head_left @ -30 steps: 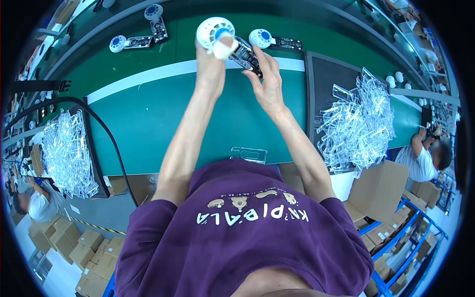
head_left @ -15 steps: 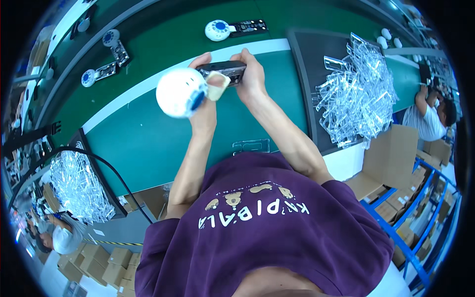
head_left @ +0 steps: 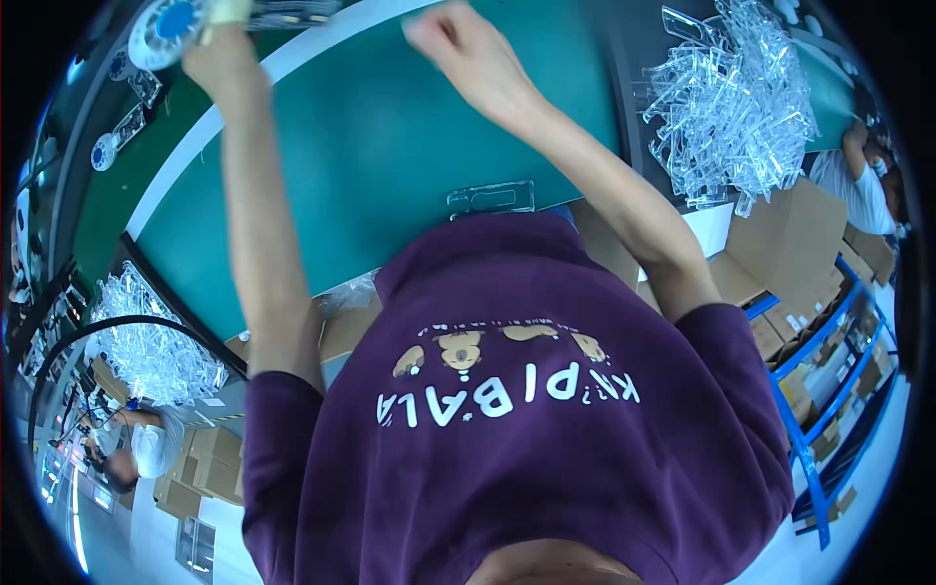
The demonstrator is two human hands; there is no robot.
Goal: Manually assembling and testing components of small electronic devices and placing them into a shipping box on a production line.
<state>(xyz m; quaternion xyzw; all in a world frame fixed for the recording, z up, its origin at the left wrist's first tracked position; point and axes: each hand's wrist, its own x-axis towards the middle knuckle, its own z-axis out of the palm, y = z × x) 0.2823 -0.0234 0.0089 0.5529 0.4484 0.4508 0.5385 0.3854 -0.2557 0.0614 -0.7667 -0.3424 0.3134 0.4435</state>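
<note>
My left hand (head_left: 222, 60) reaches up at the far left, its fingers closed around a white round-headed device (head_left: 146, 37) with a blue dial-like face. A dark, partly clear rectangular body (head_left: 292, 14) extends to the right of that hand, blurred. Something pale yellow (head_left: 228, 10) covers a digit of this hand. Over the green work mat (head_left: 361, 117), my right hand (head_left: 470, 58) is raised near the top with curled fingers. Motion smears its fingertips, and no held thing shows. A clear plastic shell (head_left: 492, 198) lies at the mat's near edge, close to my shirt.
A heap of clear plastic shells (head_left: 731, 107) fills the tray at right; another heap (head_left: 156, 331) sits at lower left. Similar white-and-blue devices (head_left: 104, 152) lie on the green conveyor beyond the mat. Cardboard boxes (head_left: 790, 224) and a blue rack (head_left: 804, 448) stand at right.
My left hand has carried the device up and left, away from my right hand. The right hand has let go of it and moved upward in view. The whole view has shifted.
</note>
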